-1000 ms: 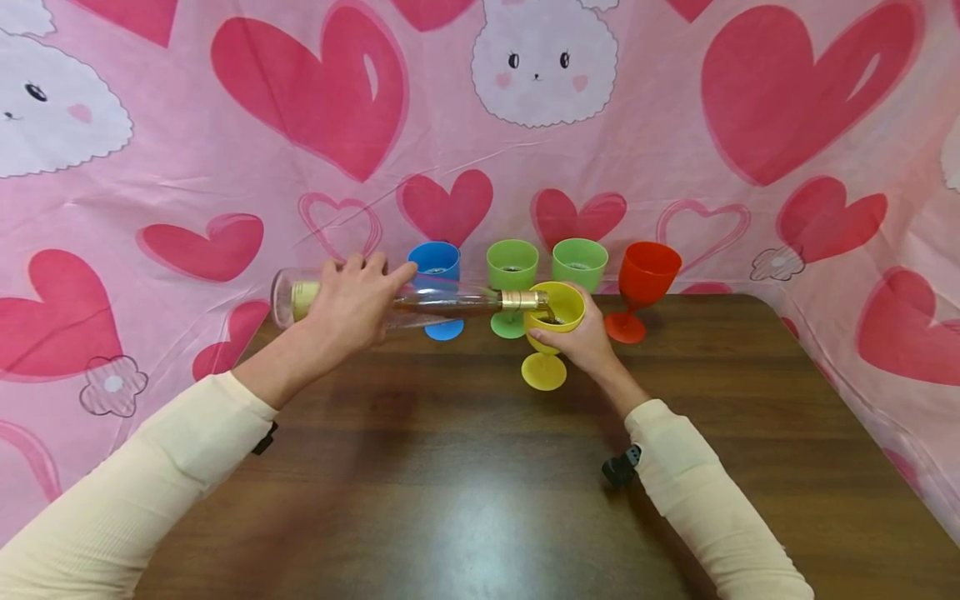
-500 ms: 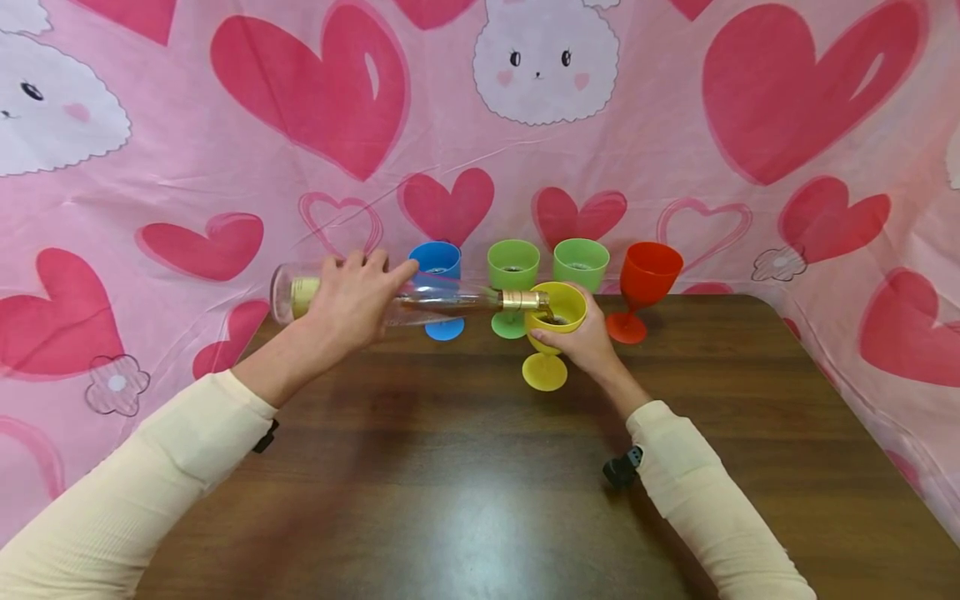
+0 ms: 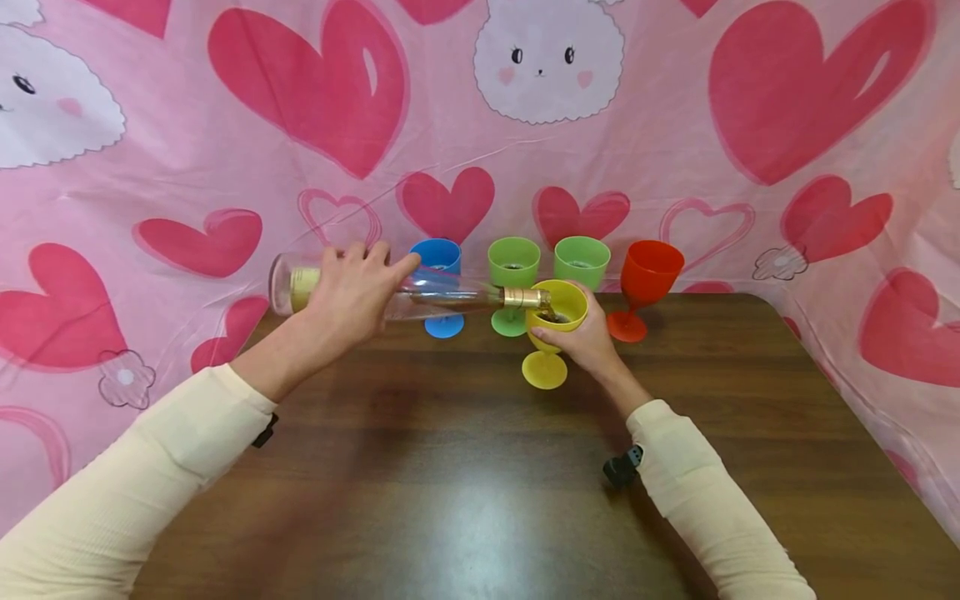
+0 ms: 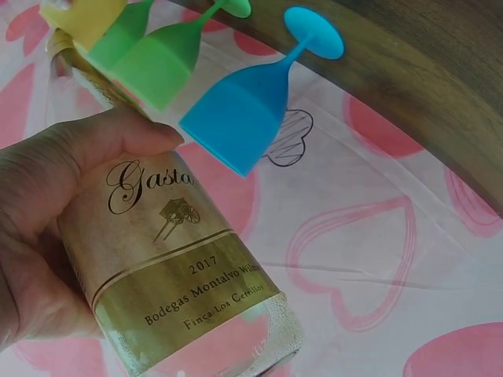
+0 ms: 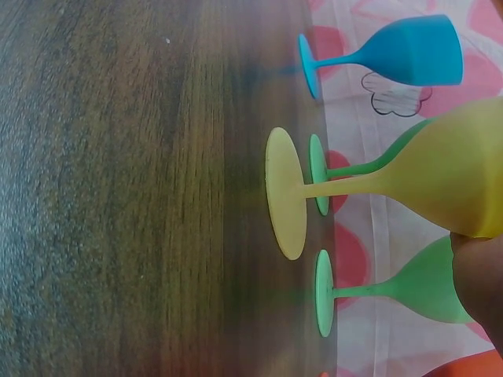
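Note:
My left hand [image 3: 352, 287] grips a clear glass wine bottle [image 3: 457, 300] round its body and tips it nearly level, mouth to the right. A printed label [image 4: 189, 267] shows in the left wrist view. Dark liquid runs from the gold-ringed neck into a yellow goblet [image 3: 553, 337], where some has pooled. The bowl of that goblet is held by my right hand [image 3: 590, 337], with the thumb across its near side. In the right wrist view the goblet's foot [image 5: 284, 194] shows; I cannot tell whether it touches the table.
Along the table's back edge stand a blue goblet [image 3: 445, 326], two green goblets [image 3: 513, 265] [image 3: 582, 260] and a red goblet [image 3: 651, 273]. Dark liquid shows in the blue and green ones. A pink heart-print cloth [image 3: 442, 100] hangs behind the brown wooden table [image 3: 465, 467].
The base of the bottle has risen slightly in my left hand, tilting the neck a little more downward. My right hand and the yellow goblet have stayed nearly still.

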### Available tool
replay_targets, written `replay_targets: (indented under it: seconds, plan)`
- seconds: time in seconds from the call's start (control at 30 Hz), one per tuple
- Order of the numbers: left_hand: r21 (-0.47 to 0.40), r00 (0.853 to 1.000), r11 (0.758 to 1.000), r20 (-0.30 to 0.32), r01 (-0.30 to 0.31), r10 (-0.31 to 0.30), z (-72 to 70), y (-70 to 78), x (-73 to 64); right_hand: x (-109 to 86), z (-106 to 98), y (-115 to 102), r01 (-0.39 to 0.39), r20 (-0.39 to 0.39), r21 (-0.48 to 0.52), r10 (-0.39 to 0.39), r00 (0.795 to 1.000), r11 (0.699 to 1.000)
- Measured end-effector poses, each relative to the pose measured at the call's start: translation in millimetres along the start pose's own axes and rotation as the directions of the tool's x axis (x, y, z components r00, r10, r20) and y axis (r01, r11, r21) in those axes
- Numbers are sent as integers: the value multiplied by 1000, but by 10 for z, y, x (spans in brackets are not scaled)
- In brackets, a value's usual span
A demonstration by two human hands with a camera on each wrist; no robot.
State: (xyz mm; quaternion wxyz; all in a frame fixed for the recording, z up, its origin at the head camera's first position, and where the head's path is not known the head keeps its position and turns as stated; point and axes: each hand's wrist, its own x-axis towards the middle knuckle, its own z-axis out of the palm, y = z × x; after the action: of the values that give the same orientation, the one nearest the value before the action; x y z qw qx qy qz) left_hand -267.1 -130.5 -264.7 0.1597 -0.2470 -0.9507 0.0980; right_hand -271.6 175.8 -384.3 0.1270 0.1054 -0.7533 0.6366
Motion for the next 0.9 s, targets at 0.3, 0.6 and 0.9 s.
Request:
replay_targets:
  seconds: [0.3, 0.6, 0.9]
  plan:
    - [24, 1000, 1000, -1, -10, 10, -39, 7, 3, 5, -6, 0, 0, 4, -2, 0, 1000, 1000]
    - [42, 1000, 999, -20, -19, 20, -52, 12, 11, -1, -11, 2, -6, 2, 1, 6, 1000, 1000]
    - [59, 998, 998, -48, -31, 34, -58, 15, 22, 1, -17, -7, -10, 10, 3, 9, 1000, 1000]
